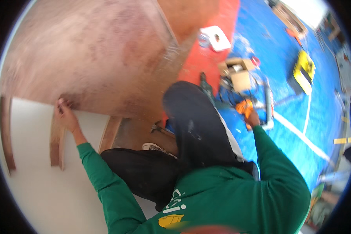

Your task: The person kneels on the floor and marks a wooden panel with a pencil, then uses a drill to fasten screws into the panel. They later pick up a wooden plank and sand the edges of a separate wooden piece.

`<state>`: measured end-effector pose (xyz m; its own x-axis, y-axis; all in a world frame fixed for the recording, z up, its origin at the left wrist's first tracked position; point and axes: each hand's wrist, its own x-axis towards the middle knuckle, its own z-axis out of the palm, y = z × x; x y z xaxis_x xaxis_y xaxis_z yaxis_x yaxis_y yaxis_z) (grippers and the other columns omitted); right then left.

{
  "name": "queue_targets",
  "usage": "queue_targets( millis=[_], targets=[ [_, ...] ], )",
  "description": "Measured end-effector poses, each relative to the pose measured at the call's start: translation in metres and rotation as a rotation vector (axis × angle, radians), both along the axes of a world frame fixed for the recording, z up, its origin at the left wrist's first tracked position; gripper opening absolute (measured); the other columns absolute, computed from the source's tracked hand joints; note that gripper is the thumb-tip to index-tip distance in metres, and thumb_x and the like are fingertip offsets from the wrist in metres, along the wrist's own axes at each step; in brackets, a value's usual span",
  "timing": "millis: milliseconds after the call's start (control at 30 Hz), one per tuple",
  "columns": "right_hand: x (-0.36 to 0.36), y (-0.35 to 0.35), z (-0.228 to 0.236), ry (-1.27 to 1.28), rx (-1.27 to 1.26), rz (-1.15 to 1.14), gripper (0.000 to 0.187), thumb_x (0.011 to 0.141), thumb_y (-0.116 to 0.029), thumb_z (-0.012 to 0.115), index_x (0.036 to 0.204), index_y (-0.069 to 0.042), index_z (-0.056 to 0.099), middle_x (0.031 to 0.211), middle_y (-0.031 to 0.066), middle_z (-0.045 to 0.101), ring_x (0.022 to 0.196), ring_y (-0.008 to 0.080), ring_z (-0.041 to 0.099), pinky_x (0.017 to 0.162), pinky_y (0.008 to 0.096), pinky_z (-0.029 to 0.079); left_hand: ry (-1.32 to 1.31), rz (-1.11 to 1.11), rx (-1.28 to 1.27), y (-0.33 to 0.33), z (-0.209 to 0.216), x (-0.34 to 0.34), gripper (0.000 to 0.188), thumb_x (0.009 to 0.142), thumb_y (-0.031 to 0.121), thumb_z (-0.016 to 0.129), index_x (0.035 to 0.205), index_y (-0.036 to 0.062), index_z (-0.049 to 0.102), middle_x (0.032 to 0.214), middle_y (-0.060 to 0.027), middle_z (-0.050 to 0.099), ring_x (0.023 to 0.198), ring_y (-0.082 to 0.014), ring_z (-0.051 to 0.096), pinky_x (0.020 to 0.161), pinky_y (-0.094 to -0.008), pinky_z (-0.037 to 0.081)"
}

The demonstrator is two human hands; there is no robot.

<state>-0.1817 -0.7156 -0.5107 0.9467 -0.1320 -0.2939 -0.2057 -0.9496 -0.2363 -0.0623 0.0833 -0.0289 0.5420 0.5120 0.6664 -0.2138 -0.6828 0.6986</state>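
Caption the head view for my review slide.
Left hand at the edge of a brown panel, right hand gripping an orange power tool above a blue sheet.

Gripped orange tool (243, 107) — brown panel (93, 54)

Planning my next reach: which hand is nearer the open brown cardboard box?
Right. The right hand, gripping the orange handheld power tool, is just below the box in the picture; the left hand is far to its left, at the lower edge of the brown wooden panel.
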Motion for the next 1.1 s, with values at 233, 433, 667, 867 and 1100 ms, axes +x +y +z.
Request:
queue_targets(
  millis=[233, 433, 667, 867, 1100],
  targets=[
    [-0.008, 0.062, 0.098, -0.228, 0.116, -0.406, 0.069, 0.094, -0.025, 0.068, 0.152, 0.001, 0.041, 0.133, 0.0261, 0.056, 0.128, 0.0459, 0.059, 0.098, 0.0640, 0.053, 0.021, 0.129, 0.144, -0.017, 0.007, 0.000, 0.050, 0.108, 0.035, 0.070, 0.126, -0.0109, 0.064, 0.103, -0.0176, 0.076, 0.093, -0.0248, 0.076, 0.080, -0.0338, 0.060],
    [-0.007, 0.104, 0.129, -0.378, 0.188, -0.242, 0.068, 0.093, -0.018, 0.073, 0.152, 0.002, 0.044, 0.130, 0.0290, 0.056, 0.122, 0.0473, 0.058, 0.101, 0.0579, 0.051, -0.106, 0.162, 0.109, -0.020, 0.017, -0.004, 0.048, 0.113, 0.029, 0.059, 0.119, -0.0167, 0.046, 0.106, -0.0278, 0.074, 0.093, -0.0291, 0.077, 0.081, -0.0348, 0.065],
    [0.056, 0.103, 0.124, -0.259, 0.429, -0.051, 0.033, 0.097, -0.021, 0.069, 0.122, 0.000, 0.068, 0.114, 0.0255, 0.070, 0.110, 0.0449, 0.068, 0.095, 0.0510, 0.055, 0.030, 0.344, 0.301, -0.007, 0.022, -0.009, 0.044, 0.115, 0.028, 0.049, 0.118, -0.0158, 0.048, 0.099, -0.0219, 0.067, 0.085, -0.0259, 0.069, 0.070, -0.0368, 0.059],
    [0.006, 0.096, 0.096, 0.188, 0.433, 0.048, 0.034, 0.096, -0.029, 0.068, 0.116, -0.001, 0.073, 0.115, 0.0265, 0.075, 0.112, 0.0449, 0.071, 0.097, 0.0525, 0.056, 0.069, 0.324, 0.314, 0.033, 0.009, 0.008, 0.060, 0.116, 0.040, 0.044, 0.107, -0.0175, 0.059, 0.086, -0.0162, 0.059, 0.079, -0.0281, 0.060, 0.071, -0.0470, 0.055],
    [-0.089, 0.062, 0.076, 0.329, 0.445, -0.119, 0.032, 0.096, -0.030, 0.070, 0.115, -0.004, 0.073, 0.113, 0.0247, 0.076, 0.109, 0.0438, 0.072, 0.095, 0.0525, 0.057, 0.122, 0.418, 0.267, 0.050, -0.003, 0.019, 0.079, 0.114, 0.057, 0.044, 0.112, -0.0183, 0.066, 0.103, -0.0328, 0.069, 0.096, -0.0440, 0.070, 0.082, -0.0505, 0.056]
  ],
)
